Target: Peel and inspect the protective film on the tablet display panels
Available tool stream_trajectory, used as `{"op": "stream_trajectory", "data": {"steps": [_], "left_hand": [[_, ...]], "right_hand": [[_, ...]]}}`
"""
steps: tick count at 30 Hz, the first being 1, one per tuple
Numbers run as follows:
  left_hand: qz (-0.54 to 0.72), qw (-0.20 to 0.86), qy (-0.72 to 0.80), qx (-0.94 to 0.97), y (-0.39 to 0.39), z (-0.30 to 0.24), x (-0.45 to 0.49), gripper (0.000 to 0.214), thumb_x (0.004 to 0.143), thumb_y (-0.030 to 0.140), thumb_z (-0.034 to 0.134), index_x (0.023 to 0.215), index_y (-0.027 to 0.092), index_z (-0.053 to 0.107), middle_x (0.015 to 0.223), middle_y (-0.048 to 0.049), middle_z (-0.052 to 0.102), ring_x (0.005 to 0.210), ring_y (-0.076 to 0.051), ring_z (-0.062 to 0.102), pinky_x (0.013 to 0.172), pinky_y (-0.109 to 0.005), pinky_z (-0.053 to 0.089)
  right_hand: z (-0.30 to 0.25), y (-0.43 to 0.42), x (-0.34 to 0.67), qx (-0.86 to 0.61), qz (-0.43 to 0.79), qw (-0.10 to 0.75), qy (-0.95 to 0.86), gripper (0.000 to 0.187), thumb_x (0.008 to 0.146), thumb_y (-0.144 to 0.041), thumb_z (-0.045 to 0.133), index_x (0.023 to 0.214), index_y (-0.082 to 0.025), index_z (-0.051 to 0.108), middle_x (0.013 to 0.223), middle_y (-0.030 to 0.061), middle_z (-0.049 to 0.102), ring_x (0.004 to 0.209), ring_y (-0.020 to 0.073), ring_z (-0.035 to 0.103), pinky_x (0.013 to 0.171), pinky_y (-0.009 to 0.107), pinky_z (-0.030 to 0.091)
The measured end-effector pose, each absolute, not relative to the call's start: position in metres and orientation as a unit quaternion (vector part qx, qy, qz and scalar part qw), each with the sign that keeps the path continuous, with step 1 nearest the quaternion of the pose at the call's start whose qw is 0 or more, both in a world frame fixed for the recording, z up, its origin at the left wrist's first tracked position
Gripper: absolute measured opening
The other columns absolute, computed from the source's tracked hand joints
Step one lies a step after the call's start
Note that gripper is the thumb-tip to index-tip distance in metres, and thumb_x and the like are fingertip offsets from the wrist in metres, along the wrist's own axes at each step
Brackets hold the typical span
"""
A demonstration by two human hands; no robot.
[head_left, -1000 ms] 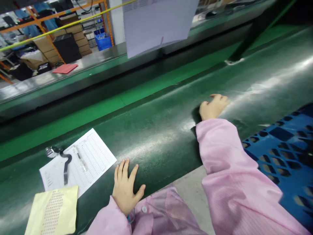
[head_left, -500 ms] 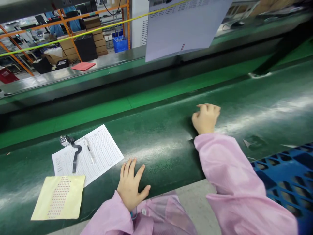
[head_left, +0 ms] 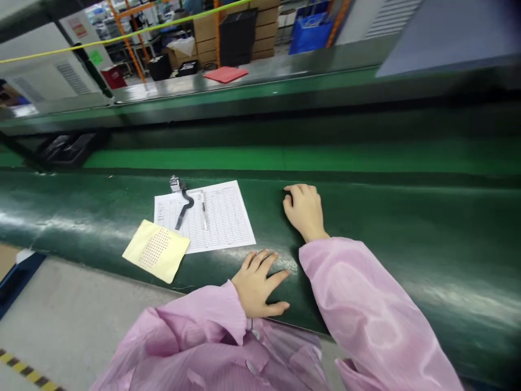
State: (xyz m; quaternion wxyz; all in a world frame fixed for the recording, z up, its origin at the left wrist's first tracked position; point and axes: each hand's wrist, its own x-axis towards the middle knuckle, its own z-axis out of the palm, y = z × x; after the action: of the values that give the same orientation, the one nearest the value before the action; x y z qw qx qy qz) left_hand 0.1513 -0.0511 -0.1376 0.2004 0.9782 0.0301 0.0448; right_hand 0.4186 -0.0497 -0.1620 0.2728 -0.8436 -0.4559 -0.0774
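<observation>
My left hand lies flat and open on the near edge of the dark green belt, fingers spread, holding nothing. My right hand rests palm down on the belt further out, its fingers curled under; I cannot see anything in them. Both arms wear pink sleeves. Left of my hands lies a printed form sheet with a pen and a small metal part with a black strap on it. A yellow sheet with a dot pattern overlaps the form's near corner.
A bright green strip and a second conveyor run behind the belt. Black trays sit at the far left. Cardboard boxes, orange racks, a blue crate and a red folder stand beyond. Grey floor lies at the lower left.
The view has swung left, so the blue pallet is out of sight. My right hand has drawn back toward me and the papers, fingers curling under. My left hand stays flat on the belt edge.
</observation>
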Motion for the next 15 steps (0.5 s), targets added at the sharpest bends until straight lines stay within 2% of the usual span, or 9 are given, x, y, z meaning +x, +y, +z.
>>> {"op": "stream_trajectory", "data": {"steps": [3,6,9,11,13,15], "left_hand": [[0.055,0.197,0.029,0.978,-0.053,-0.139,0.151,0.066,0.089,0.059,0.057,0.14,0.018,0.055,0.154,-0.0203,0.044,0.147,-0.039,0.037,0.118,-0.06,0.034],[0.092,0.218,0.022,0.971,-0.055,-0.137,0.148,0.048,0.093,0.05,0.053,0.129,0.019,0.065,0.144,-0.0143,0.058,0.14,-0.033,0.048,0.119,-0.055,0.037],[0.196,0.258,0.022,0.946,-0.056,-0.127,0.135,0.032,0.096,0.034,0.049,0.118,0.019,0.069,0.124,-0.0091,0.071,0.119,-0.018,0.064,0.113,-0.038,0.045],[0.28,0.275,0.056,0.918,-0.052,-0.116,0.12,0.026,0.095,0.026,0.051,0.111,0.018,0.07,0.113,-0.0068,0.074,0.108,-0.014,0.066,0.107,-0.031,0.048],[0.32,0.25,0.154,0.901,-0.039,-0.106,0.1,0.022,0.093,0.022,0.052,0.106,0.019,0.07,0.112,-0.0076,0.071,0.108,-0.017,0.064,0.105,-0.035,0.049],[0.294,0.152,0.311,0.891,-0.018,-0.1,0.077,0.024,0.093,0.023,0.052,0.11,0.018,0.07,0.121,-0.0132,0.065,0.118,-0.024,0.058,0.104,-0.045,0.049]], "right_hand": [[-0.156,-0.031,0.376,-0.765,-0.037,0.274,-0.582,0.043,0.101,-0.04,0.036,0.131,-0.017,0.057,0.138,0.0101,0.054,0.132,0.0248,0.045,0.11,0.044,0.042],[-0.154,-0.028,0.352,-0.681,0.005,0.25,-0.688,0.05,0.099,-0.053,0.044,0.138,-0.025,0.054,0.149,0.0021,0.047,0.145,0.0216,0.036,0.119,0.043,0.037],[-0.154,-0.033,0.349,-0.653,0.028,0.235,-0.72,0.054,0.097,-0.056,0.046,0.138,-0.021,0.056,0.15,0.005,0.046,0.146,0.0253,0.037,0.12,0.049,0.037],[-0.155,-0.035,0.351,-0.656,0.035,0.234,-0.717,0.057,0.098,-0.056,0.045,0.138,-0.018,0.056,0.151,0.0078,0.045,0.145,0.0277,0.038,0.119,0.052,0.037],[-0.155,-0.037,0.353,-0.66,0.041,0.234,-0.713,0.058,0.098,-0.057,0.044,0.138,-0.017,0.056,0.15,0.0084,0.045,0.145,0.0287,0.038,0.12,0.054,0.036],[-0.155,-0.039,0.352,-0.663,0.049,0.234,-0.709,0.059,0.097,-0.058,0.044,0.137,-0.016,0.056,0.15,0.0081,0.045,0.145,0.0292,0.038,0.12,0.055,0.036]]}}
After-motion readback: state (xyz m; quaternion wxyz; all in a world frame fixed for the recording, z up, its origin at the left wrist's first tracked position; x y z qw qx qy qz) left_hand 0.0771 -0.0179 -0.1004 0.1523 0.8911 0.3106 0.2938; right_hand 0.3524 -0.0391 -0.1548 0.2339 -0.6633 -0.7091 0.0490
